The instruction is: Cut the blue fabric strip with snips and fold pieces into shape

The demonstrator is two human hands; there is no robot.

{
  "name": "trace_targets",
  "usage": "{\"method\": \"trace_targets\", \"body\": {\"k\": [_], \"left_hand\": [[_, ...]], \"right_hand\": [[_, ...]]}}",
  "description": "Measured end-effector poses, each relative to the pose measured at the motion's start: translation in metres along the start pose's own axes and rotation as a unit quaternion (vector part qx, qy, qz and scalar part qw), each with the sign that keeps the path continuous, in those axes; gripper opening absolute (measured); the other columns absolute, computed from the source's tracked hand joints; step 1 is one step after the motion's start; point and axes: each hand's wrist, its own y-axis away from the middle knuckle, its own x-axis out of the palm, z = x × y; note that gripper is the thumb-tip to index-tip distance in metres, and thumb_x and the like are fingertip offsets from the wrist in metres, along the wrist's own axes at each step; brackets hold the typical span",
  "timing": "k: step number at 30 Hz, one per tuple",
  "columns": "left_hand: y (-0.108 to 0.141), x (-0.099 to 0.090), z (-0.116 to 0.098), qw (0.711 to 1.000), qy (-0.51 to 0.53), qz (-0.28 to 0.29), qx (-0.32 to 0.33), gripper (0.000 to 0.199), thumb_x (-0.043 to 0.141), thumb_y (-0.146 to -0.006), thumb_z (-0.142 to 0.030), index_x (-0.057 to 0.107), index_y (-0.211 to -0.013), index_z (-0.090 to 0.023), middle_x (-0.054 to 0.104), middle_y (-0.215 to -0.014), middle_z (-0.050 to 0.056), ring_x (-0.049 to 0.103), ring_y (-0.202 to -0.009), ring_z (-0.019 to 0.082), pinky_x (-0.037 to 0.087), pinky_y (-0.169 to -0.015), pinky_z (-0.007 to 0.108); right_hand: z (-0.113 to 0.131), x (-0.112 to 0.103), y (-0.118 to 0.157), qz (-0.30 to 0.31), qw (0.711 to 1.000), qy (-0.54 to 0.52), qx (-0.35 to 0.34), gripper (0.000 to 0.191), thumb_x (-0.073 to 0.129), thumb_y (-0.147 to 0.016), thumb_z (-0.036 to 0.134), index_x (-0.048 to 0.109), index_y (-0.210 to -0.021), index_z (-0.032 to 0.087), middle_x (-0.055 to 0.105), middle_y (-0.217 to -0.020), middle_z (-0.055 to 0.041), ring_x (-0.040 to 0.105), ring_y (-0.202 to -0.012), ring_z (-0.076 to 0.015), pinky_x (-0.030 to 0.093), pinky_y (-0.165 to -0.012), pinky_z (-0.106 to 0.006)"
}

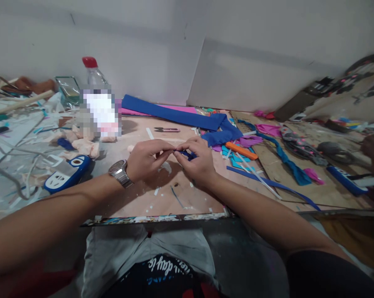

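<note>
Both my hands are closed in a pinch over the worktable (205, 198), their fingertips meeting. My right hand (201, 161) grips a small dark blue fabric piece (187, 155), mostly hidden by its fingers. At the near end of that piece, the thumb and forefinger of my left hand (145, 159) press together on it. Just beyond the hands lie thread snips (166, 130) with a pinkish handle. A long blue fabric strip (171, 115) stretches behind them and folds over on the right.
An orange cutter (241, 150) and a narrow blue strip (273, 182) lie right among scraps. Left are a blue-and-white power strip (68, 174), peach fabric scraps (85, 147) and a red-capped bottle (95, 76). Another person's hand (373, 151) shows at the far right.
</note>
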Motion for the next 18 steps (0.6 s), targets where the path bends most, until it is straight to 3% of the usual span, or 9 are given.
{"method": "trace_targets", "body": {"k": [18], "left_hand": [[-0.0023, -0.0017, -0.0018, 0.999, 0.004, 0.004, -0.050, 0.017, 0.065, -0.094, -0.029, 0.078, -0.094, -0.018, 0.081, -0.089, 0.006, 0.071, -0.070, 0.014, 0.055, -0.068, 0.026]], "right_hand": [[0.0017, -0.0009, -0.0007, 0.010, 1.000, 0.012, -0.014, 0.008, 0.075, -0.091, 0.032, 0.070, -0.091, 0.026, 0.074, -0.089, -0.0012, 0.065, -0.094, -0.0241, 0.042, -0.093, -0.044]]}}
